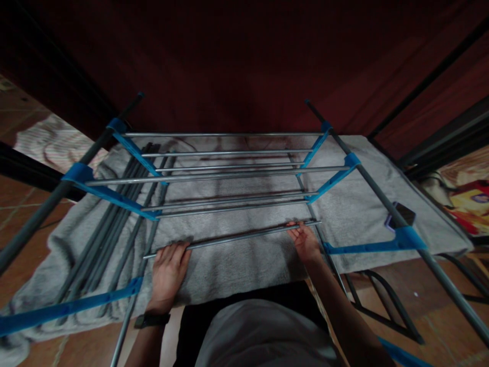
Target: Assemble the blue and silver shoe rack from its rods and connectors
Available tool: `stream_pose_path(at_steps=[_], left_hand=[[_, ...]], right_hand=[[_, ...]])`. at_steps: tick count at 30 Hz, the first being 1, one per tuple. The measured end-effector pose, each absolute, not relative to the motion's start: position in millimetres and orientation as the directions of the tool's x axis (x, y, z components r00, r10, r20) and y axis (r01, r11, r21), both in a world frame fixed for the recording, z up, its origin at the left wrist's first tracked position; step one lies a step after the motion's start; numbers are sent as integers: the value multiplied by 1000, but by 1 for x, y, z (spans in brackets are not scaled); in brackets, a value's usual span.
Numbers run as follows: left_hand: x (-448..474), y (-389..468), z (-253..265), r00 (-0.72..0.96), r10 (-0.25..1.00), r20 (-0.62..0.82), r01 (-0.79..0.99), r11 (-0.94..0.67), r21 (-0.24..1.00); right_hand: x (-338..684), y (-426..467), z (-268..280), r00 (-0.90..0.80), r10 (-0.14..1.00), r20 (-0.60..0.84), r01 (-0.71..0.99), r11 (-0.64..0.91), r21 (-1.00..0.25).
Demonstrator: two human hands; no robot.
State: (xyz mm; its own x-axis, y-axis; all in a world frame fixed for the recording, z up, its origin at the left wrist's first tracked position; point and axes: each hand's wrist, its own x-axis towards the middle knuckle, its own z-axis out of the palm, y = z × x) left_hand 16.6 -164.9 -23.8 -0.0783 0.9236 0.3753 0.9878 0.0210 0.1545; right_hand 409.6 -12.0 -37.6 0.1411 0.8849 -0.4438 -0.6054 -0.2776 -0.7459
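A thin metal rod (pixel 237 237) lies crosswise in front of me, held near both ends. My left hand (pixel 170 265) is closed over its left end, back of the hand up, a dark band on the wrist. Near the right end, my right hand (pixel 304 243) pinches it with the palm partly turned up. The rod sits between two blue brackets of a shoe-rack-like frame, the left bracket (pixel 72 307) and the right bracket (pixel 362 248), apart from both. Farther off, metal crossbars (pixel 217 177) span other blue brackets on grey side poles (pixel 382 196).
Several loose grey tubes (pixel 110 239) lie at the left on a grey blanket (pixel 244 260). A phone-like dark object (pixel 405 214) rests by the right pole. Behind the frame rises a dark red surface (pixel 229 66). Black metal legs (pixel 393 306) stand on the tiled floor at right.
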Motion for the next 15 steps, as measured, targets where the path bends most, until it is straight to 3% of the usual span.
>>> stream_pose_path(at_steps=[15], left_hand=[[15, -164, -26, -87, 931, 354, 988, 36, 150]], right_hand=[[410, -15, -36, 132, 894, -429, -604, -271, -750]])
